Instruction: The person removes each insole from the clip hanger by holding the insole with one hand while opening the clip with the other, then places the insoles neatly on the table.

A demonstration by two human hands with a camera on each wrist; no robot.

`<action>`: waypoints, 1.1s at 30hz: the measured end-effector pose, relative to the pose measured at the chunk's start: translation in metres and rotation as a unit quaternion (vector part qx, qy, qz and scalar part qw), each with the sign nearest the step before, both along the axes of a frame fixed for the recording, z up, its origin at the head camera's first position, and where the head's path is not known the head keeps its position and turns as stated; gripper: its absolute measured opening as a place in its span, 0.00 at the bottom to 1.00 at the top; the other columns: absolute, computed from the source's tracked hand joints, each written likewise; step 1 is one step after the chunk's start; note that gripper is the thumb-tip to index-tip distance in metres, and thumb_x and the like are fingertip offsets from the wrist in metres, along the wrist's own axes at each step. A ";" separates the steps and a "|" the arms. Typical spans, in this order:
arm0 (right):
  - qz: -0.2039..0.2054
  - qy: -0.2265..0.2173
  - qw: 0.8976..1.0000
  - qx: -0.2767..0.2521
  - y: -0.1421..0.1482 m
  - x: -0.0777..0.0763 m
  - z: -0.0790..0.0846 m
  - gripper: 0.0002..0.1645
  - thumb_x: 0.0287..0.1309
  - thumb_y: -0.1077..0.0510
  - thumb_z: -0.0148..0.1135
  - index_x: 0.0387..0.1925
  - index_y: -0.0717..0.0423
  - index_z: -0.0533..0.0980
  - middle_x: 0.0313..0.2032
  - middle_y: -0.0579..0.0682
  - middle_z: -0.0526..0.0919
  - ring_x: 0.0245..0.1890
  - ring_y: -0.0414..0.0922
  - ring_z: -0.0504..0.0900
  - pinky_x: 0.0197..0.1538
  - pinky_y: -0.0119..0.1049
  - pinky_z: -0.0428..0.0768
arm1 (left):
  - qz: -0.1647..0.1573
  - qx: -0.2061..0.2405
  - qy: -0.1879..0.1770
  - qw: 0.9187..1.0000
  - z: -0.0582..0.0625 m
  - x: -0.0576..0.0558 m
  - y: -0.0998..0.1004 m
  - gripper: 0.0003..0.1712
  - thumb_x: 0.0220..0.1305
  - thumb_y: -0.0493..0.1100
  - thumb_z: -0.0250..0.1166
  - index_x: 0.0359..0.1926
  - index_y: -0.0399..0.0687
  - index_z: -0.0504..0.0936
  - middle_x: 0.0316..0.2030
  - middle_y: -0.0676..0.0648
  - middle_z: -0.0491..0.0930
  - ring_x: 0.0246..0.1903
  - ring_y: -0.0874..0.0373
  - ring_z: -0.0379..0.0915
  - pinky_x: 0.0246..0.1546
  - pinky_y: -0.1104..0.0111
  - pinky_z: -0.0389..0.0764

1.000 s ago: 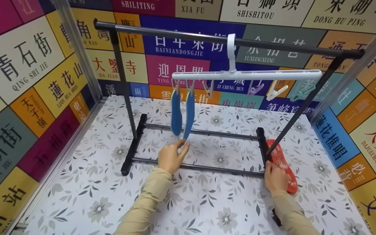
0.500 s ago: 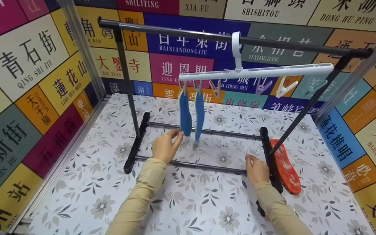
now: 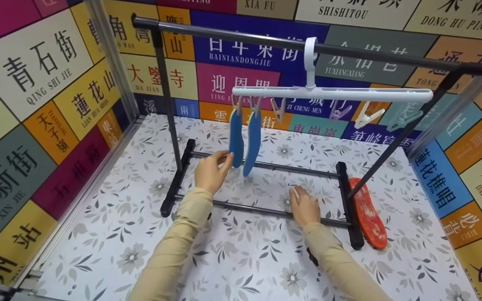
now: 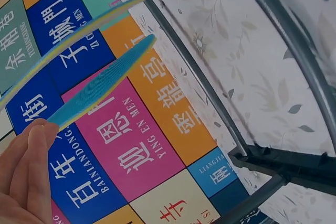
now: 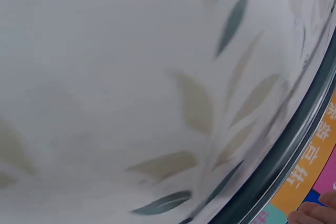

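Two blue insoles hang side by side from clips on a white hanger [image 3: 370,94]. My left hand [image 3: 210,170] is at the edge of the left insole [image 3: 235,140], thumb and fingertips pinching it in the head view. In the left wrist view, those fingers [image 4: 32,153] cover part of the blue insole [image 4: 105,88]. Beside it, the right insole [image 3: 252,144] hangs free of my hand. My right hand [image 3: 305,205] hovers by the rack's front lower bar with nothing in it, its fingers loosely bent. Only its fingertips [image 5: 317,211] show in the right wrist view.
The dark rack [image 3: 245,36] carries the hanger on its top bar. Several bare clips, such as the white clip [image 3: 368,116], dangle along the hanger. A red insole [image 3: 368,215] lies on the flowered tabletop [image 3: 257,255], right of the rack's foot.
My left hand has gone from the right insole's lower tip to the left insole's edge. My right hand has moved left, away from the red insole. The hanger has tilted, then levelled.
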State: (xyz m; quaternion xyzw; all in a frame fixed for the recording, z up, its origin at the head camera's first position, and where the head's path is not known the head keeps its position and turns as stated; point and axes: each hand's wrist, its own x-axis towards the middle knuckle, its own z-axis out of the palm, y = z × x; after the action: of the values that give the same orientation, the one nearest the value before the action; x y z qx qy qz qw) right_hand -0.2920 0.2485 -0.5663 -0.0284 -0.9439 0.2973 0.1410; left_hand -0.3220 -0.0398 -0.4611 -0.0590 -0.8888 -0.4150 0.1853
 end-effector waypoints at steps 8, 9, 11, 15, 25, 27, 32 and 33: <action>0.037 0.008 0.999 0.001 -0.028 -0.004 0.004 0.29 0.71 0.45 0.52 0.63 0.61 0.73 0.60 0.63 0.78 0.56 0.66 0.79 0.59 0.59 0.75 | -0.003 -0.015 0.001 1.000 0.016 -0.011 -0.004 0.24 0.72 0.58 0.56 0.54 0.47 0.85 0.41 0.48 0.89 0.40 0.53 0.87 0.46 0.58 0.83; 0.040 0.006 0.999 0.002 -0.030 -0.003 0.004 0.29 0.71 0.45 0.52 0.63 0.61 0.73 0.61 0.64 0.77 0.57 0.65 0.78 0.60 0.58 0.74 | -0.004 -0.017 0.001 1.000 0.018 -0.012 -0.004 0.24 0.71 0.58 0.57 0.54 0.47 0.84 0.42 0.48 0.89 0.40 0.54 0.87 0.46 0.58 0.83; 0.048 0.005 0.999 0.002 -0.035 -0.002 0.003 0.31 0.71 0.44 0.53 0.64 0.62 0.72 0.62 0.64 0.75 0.61 0.65 0.75 0.62 0.58 0.72 | -0.005 -0.019 0.001 1.000 0.021 -0.013 -0.004 0.23 0.71 0.57 0.57 0.55 0.48 0.84 0.42 0.48 0.88 0.41 0.54 0.87 0.46 0.58 0.83; 0.066 0.002 0.998 0.001 -0.045 -0.004 0.005 0.35 0.70 0.42 0.53 0.68 0.62 0.68 0.66 0.65 0.71 0.66 0.63 0.70 0.65 0.57 0.69 | 0.004 -0.015 0.012 1.000 0.027 -0.015 -0.003 0.20 0.71 0.55 0.59 0.54 0.49 0.85 0.43 0.48 0.88 0.44 0.53 0.86 0.47 0.56 0.82; 0.076 -0.039 0.996 0.028 -0.076 -0.025 0.016 0.50 0.65 0.33 0.55 0.75 0.61 0.55 0.73 0.63 0.60 0.72 0.61 0.61 0.70 0.54 0.64 | 0.011 0.003 0.015 1.000 0.047 -0.021 -0.001 0.20 0.71 0.54 0.59 0.54 0.49 0.84 0.45 0.48 0.88 0.49 0.51 0.84 0.51 0.56 0.80; 0.084 -0.045 0.995 0.031 -0.082 -0.029 0.019 0.53 0.64 0.31 0.54 0.75 0.62 0.53 0.74 0.63 0.57 0.73 0.61 0.58 0.72 0.53 0.61 | 0.016 0.008 0.018 1.000 0.051 -0.023 -0.001 0.20 0.71 0.54 0.59 0.54 0.49 0.85 0.45 0.48 0.88 0.49 0.51 0.84 0.52 0.56 0.79; 0.085 -0.047 0.994 0.041 -0.092 -0.039 0.026 0.58 0.60 0.27 0.55 0.75 0.63 0.53 0.75 0.62 0.54 0.74 0.60 0.57 0.72 0.54 0.61 | 0.018 0.016 0.031 0.999 0.059 -0.027 0.001 0.21 0.71 0.55 0.59 0.54 0.49 0.85 0.44 0.47 0.88 0.46 0.52 0.85 0.52 0.57 0.80; 0.083 -0.044 0.995 0.041 -0.093 -0.040 0.027 0.59 0.59 0.27 0.56 0.75 0.63 0.53 0.75 0.62 0.54 0.74 0.59 0.57 0.72 0.54 0.62 | 0.017 0.015 0.032 0.999 0.061 -0.028 0.002 0.21 0.71 0.56 0.58 0.54 0.49 0.85 0.44 0.48 0.88 0.46 0.53 0.85 0.52 0.58 0.80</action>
State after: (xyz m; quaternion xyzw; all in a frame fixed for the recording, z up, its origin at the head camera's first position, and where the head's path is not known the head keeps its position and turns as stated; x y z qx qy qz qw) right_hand -0.3323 0.1553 -0.5388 0.0424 -0.9598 0.2670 0.0753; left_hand -0.3498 -0.0383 -0.4002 -0.0541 -0.8771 -0.4227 0.2217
